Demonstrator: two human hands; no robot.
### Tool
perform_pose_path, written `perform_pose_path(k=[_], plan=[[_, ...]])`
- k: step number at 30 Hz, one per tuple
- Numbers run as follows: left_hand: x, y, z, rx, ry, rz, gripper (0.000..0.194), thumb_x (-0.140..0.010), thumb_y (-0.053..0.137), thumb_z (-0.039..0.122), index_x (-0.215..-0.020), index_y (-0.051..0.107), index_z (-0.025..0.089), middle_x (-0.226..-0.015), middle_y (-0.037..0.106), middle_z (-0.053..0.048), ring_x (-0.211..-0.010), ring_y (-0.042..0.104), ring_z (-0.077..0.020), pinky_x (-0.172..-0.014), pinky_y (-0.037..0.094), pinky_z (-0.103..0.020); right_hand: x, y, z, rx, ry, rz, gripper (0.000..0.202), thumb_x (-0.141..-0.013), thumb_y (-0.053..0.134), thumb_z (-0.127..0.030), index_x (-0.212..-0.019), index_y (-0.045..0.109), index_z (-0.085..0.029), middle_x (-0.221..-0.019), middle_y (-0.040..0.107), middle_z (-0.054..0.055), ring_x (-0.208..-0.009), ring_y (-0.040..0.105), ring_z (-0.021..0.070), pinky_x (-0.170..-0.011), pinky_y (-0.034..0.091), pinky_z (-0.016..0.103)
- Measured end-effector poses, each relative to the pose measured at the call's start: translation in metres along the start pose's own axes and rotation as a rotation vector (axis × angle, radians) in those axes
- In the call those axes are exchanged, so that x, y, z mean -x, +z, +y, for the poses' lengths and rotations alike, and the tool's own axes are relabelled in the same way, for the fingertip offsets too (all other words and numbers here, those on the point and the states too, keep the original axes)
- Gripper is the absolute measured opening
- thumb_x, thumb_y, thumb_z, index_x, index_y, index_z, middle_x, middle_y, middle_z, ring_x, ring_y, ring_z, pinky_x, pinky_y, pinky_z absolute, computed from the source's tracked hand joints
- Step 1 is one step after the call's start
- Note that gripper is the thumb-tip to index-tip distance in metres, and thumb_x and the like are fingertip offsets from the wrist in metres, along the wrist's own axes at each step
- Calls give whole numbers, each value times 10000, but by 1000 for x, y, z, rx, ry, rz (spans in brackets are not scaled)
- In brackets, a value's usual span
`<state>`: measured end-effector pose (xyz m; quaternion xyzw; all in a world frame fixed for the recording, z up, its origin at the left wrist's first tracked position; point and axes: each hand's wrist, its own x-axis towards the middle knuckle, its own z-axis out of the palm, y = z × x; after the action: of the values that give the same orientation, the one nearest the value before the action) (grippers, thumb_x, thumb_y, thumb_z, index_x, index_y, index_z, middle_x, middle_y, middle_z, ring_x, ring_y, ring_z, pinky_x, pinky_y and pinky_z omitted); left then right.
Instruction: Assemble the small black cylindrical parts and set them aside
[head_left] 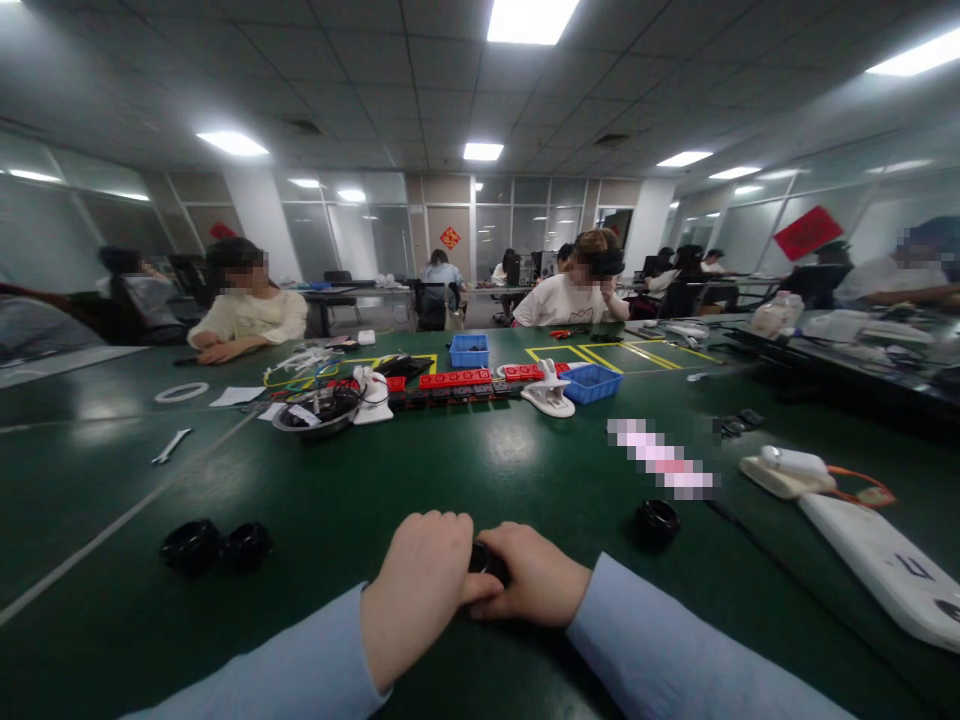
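Note:
My left hand (416,585) and my right hand (536,575) meet at the near edge of the green table (480,470). Both close around a small black round part (482,557), mostly hidden between the fingers. Both sleeves are light blue. Another black round part (656,520) lies to the right of my right hand. Two more black round parts (216,545) sit side by side to the left of my left hand.
A white power strip (877,560) and a white device (787,470) lie at right. Further back are red blocks (457,380), two blue bins (592,382), a dark bowl (315,412) and a wrench (171,446). Other people sit across the table.

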<state>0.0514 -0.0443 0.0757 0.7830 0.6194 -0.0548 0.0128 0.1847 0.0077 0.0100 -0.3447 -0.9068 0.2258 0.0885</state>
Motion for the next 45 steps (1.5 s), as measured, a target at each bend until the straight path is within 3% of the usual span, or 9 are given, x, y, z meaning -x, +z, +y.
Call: perform_pose_path(k=[8, 13, 16, 19, 24, 28, 34, 41, 45], plan=[[1, 9, -12, 42, 92, 133, 441, -698, 635, 545, -830, 611, 125, -801, 640, -96, -759, 598, -288, -648, 463, -394, -2, -1, 5, -77, 4, -21, 400, -554, 767, -416, -842, 633, -172, -735, 564, 7, -669, 485, 156, -577, 354, 235], [0, -1, -27, 222, 394, 218, 452, -646, 705, 516, -915, 592, 171, -885, 613, -32, -831, 560, -224, -781, 411, -372, -2, -3, 5, -127, -30, -33, 403, -559, 766, -420, -865, 649, -186, -780, 591, 9, -711, 518, 172, -621, 384, 248], [-3, -7, -37, 301, 542, 173, 415, -643, 754, 378, -981, 583, 207, -959, 599, -10, -901, 543, -199, -810, 395, -322, -2, -3, 6, -165, -62, -31, 415, -564, 770, -388, -911, 649, -195, -822, 606, 8, -745, 538, 180, -661, 397, 257], [-5, -8, -44, 301, 562, 82, 432, -645, 763, 272, -1037, 582, 239, -990, 603, -8, -934, 541, -201, -805, 407, -306, -2, -2, 6, -181, -27, -41, 397, -557, 777, -356, -895, 651, -188, -789, 603, 0, -710, 545, 171, -637, 401, 250], [-10, -2, -48, 254, 571, 31, 418, -673, 748, 255, -1060, 590, 266, -1021, 606, -3, -944, 554, -205, -796, 424, -304, -1, -3, 5, -190, -54, -45, 402, -563, 779, -325, -927, 649, -213, -794, 607, -10, -733, 547, 171, -647, 399, 247], [-11, 2, -40, 214, 489, 48, 337, -655, 755, 354, -937, 634, 215, -938, 621, -17, -875, 576, -207, -732, 437, -287, -2, -3, 5, -183, -62, -37, 418, -567, 775, -342, -941, 644, -211, -808, 601, -2, -750, 543, 176, -646, 388, 247], [-3, 2, -11, 41, 134, 69, 408, -661, 702, 500, -794, 648, 118, -807, 658, -89, -763, 599, -258, -688, 423, -345, -2, 2, 5, -95, 9, -32, 435, -559, 760, -408, -909, 636, -182, -775, 582, 15, -697, 516, 170, -604, 367, 244], [-3, 9, -4, 4, 19, 128, 498, -719, 581, 589, -750, 648, 97, -738, 663, -122, -715, 614, -285, -683, 422, -392, 0, 2, 0, -8, 15, 4, 413, -587, 738, -441, -877, 612, -174, -793, 591, 38, -719, 513, 183, -619, 356, 256], [-7, 16, -5, 1, 23, 172, 511, -720, 564, 596, -734, 651, 93, -731, 663, -136, -743, 612, -296, -779, 394, -440, -1, 1, 1, -16, 56, -11, 434, -574, 744, -457, -879, 614, -177, -776, 562, 37, -689, 504, 177, -596, 354, 250]])
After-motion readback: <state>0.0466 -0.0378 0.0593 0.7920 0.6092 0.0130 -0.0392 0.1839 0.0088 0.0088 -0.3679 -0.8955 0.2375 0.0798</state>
